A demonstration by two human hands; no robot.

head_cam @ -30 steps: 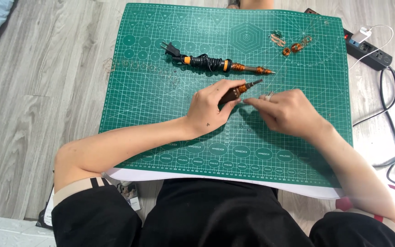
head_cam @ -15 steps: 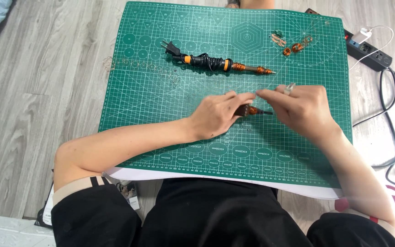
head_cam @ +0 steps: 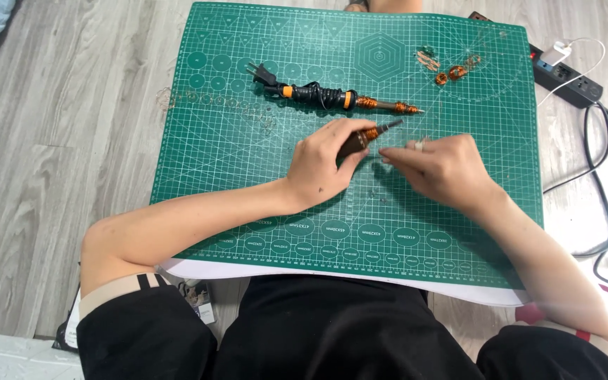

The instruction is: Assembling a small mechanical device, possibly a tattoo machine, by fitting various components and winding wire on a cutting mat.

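Soldering iron [head_cam: 364, 138] sits gripped in left hand [head_cam: 325, 165], right hand [head_cam: 441, 169] just beside.

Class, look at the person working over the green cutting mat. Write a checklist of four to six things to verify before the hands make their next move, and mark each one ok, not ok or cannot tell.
1. Left hand grips the dark-handled tool with the orange collar: ok.
2. Tool tip points away from the right hand, toward the far edge of the mat: ok.
3. Right hand's fingertips pinch a small pale piece; what it is: cannot tell.
4. Second soldering iron with its black cord wound round it lies apart from both hands: ok.
5. That iron's plug lies loose on the green cutting mat, unplugged: ok.
6. Small copper wire coils sit clear of the hands at the mat's far corner: ok.
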